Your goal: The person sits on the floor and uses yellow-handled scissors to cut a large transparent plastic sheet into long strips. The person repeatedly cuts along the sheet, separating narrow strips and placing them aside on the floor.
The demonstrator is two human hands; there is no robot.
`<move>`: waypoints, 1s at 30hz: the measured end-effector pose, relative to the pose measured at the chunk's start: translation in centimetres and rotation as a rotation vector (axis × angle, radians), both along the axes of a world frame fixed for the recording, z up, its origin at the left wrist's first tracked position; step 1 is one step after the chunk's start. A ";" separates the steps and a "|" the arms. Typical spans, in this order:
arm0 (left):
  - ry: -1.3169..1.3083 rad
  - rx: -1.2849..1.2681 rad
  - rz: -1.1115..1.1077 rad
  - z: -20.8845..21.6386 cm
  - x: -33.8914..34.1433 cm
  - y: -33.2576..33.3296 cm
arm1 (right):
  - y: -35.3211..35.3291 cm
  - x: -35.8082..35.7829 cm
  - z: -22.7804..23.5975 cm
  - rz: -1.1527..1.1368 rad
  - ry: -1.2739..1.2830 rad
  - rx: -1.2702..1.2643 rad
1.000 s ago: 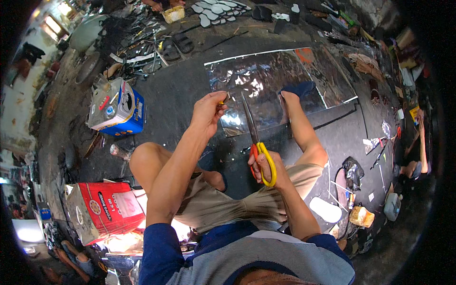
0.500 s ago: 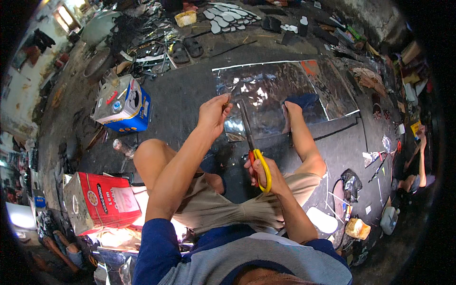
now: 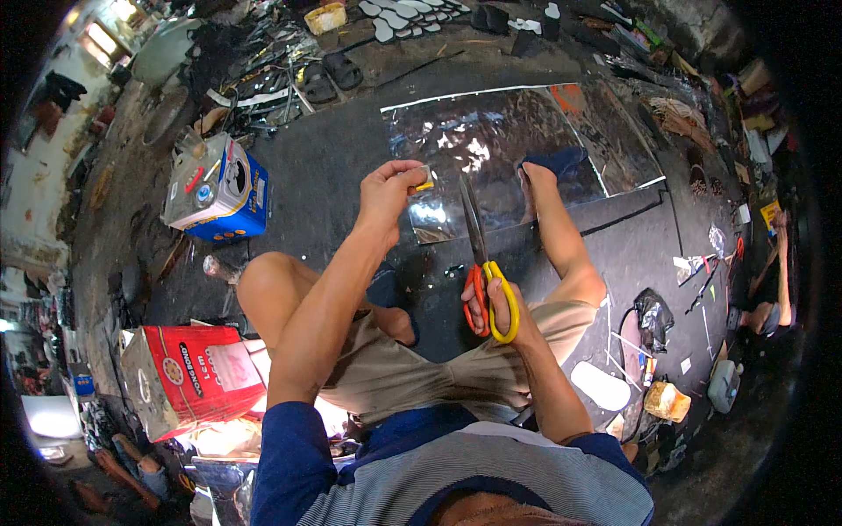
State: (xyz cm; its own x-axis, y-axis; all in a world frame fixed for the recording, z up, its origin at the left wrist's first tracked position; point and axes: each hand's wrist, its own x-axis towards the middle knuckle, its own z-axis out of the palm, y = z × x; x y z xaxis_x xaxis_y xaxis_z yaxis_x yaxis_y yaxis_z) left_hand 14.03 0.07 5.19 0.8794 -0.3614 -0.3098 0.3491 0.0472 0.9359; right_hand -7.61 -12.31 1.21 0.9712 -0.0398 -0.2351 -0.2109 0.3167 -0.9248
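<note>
My left hand [image 3: 388,195] is raised over the near left part of a shiny dark sheet [image 3: 500,140]. Its fingertips pinch a small glossy piece with a yellow edge [image 3: 425,180], partly hidden by the fingers. My right hand [image 3: 502,309] grips large scissors [image 3: 476,232] by one red and one yellow handle. The blades point away from me, to the right of the small piece and apart from it. My bare legs are bent either side, and my right foot, in a dark blue covering [image 3: 557,162], rests on the sheet.
At left stand a blue-and-white tin [image 3: 237,197] and a red box [image 3: 197,373]. Sandals [image 3: 329,74] and pale sole-shaped cutouts [image 3: 408,17] lie at the far side. A black plastic bag [image 3: 653,316] and a yellowish block [image 3: 667,401] are at right.
The scissors have drawn back toward me and right, away from my left hand. My left hand has turned a little, and the small piece with the yellow edge now shows more plainly.
</note>
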 end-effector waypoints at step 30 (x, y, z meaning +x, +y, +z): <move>0.351 -0.374 -0.002 -0.8 0.9 0.2 | 1.4 1.2 2.4 0.048 0.095 -0.528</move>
State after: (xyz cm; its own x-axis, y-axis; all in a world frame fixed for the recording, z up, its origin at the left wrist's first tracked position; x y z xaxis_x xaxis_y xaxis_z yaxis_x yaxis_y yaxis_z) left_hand 14.91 0.26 4.37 0.7446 -0.5057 -0.4357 0.6400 0.3556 0.6811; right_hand -6.37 -10.93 3.65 0.9501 -0.1328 -0.2823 -0.3045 -0.1979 -0.9317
